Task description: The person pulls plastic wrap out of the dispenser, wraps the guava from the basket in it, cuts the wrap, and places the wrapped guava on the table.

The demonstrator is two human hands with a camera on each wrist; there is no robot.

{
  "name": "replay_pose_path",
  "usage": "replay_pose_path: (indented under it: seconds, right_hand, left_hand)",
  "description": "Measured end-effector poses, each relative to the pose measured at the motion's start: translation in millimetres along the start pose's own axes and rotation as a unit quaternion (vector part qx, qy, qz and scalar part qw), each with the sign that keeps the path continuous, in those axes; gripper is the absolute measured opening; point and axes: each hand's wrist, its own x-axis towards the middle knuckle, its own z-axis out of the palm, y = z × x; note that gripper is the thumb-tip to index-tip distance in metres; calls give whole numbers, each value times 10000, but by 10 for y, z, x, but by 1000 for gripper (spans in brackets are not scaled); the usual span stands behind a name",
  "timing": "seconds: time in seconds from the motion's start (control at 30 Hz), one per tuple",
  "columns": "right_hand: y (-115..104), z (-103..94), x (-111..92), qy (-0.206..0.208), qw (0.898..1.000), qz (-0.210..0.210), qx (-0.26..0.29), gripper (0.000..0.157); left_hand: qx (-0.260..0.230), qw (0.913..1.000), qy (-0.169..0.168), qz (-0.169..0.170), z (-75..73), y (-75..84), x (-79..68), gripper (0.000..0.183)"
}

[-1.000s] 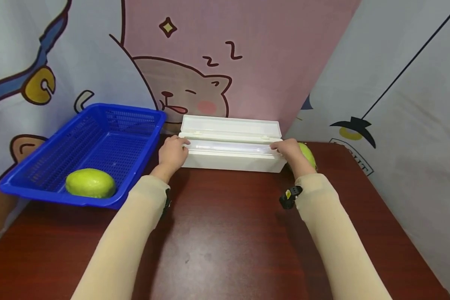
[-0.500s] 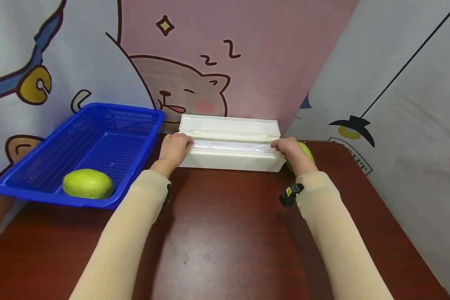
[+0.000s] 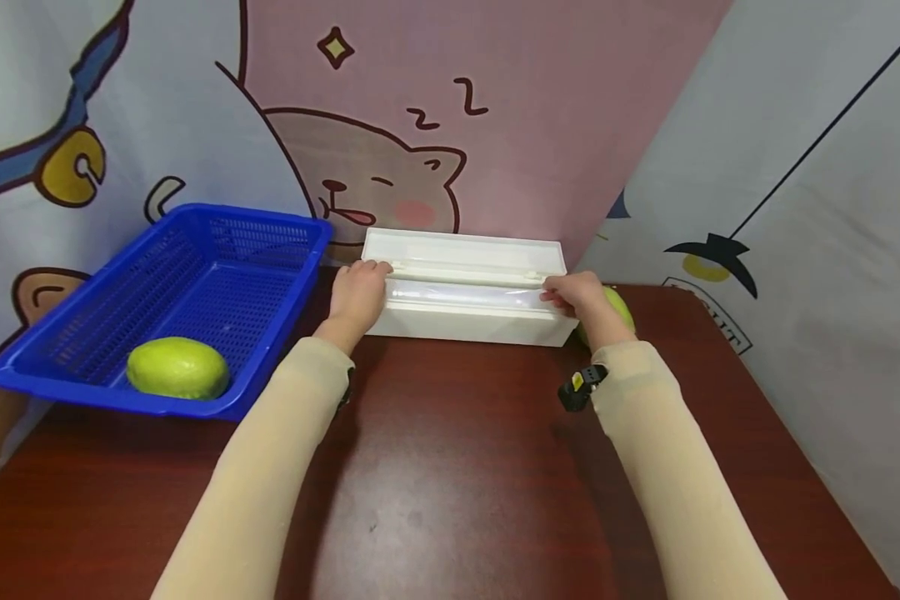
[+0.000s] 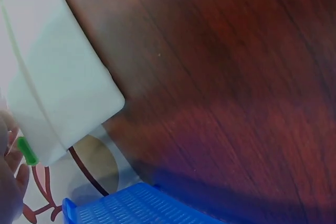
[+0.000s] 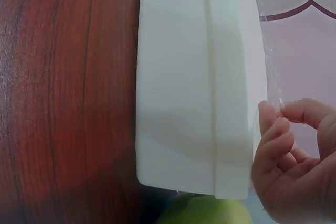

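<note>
A white cling film dispenser box (image 3: 468, 325) stands at the back of the table, its lid (image 3: 465, 248) raised. Clear cling film (image 3: 465, 293) lies along its opening. At the right end, my right hand (image 3: 579, 298) pinches the film edge between thumb and forefinger; the right wrist view shows the film (image 5: 273, 72) stretched thin from those fingertips. My left hand (image 3: 358, 296) is at the box's left end, fingertips by the lid hinge. In the left wrist view its fingers (image 4: 11, 153) are beside a green tab (image 4: 27, 150); I cannot tell whether they hold film.
A blue plastic basket (image 3: 270, 367) stands on the left, with an oval yellow-green fruit (image 3: 177, 368) in it. Another yellow-green fruit (image 3: 619, 308) sits behind my right wrist, close to the box's end. A printed cloth (image 3: 570, 125) hangs behind the brown table (image 3: 450, 467).
My left hand has shifted a little to the right and up toward the lid hinge. The right hand stays at the box's right end, holding the film edge.
</note>
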Motion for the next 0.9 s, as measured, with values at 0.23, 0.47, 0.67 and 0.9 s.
replay_pose_path:
  seconds: [0.23,0.47,0.67,0.9]
  right_hand:
    - [-10,36,26,5,9983,-46,581,23]
    - [16,-11,47,-394,9964,-114,747,27]
    - [30,-28,16,-499,9947,-95,898,14]
    - [34,-10,29,-331,9964,-146,768,14]
  left_hand:
    - [122,9983,495,-276,-32,-42,-19,21]
    - [-83,9982,235,-548,-71,-87,-29,26]
    - [-859,9923,99,-883,-39,-85,-34,27]
    - [-1955,9706,58,-1405,-75,-45,-25,33]
